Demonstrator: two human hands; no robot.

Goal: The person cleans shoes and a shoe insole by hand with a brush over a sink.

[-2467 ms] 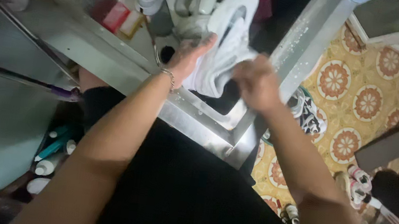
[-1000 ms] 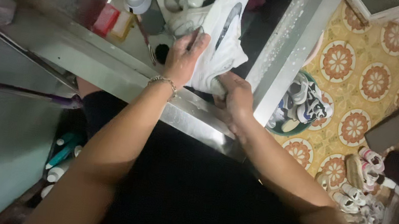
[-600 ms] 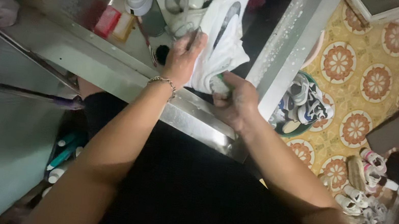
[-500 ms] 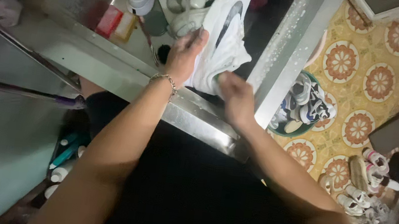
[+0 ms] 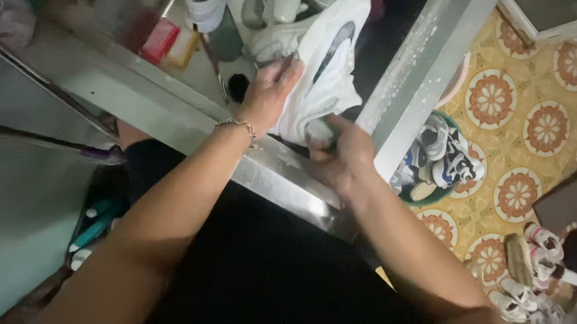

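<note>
White sneaker [image 5: 327,67] tilted over steel sink [image 5: 280,168], clamped at its side by left hand [image 5: 267,96]. Right hand [image 5: 345,155] closed at the heel, fingers curled on something unclear. Basin of shoes [image 5: 437,159] beside, on patterned floor.

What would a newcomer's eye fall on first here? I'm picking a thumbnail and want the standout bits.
First the white sneaker, held over the steel sink at top centre: the left hand grips its side while the right hand works at its heel end. Next, the yellow floral floor tiles on the right, where a green basin heaped with more shoes sits beside the sink.
</note>
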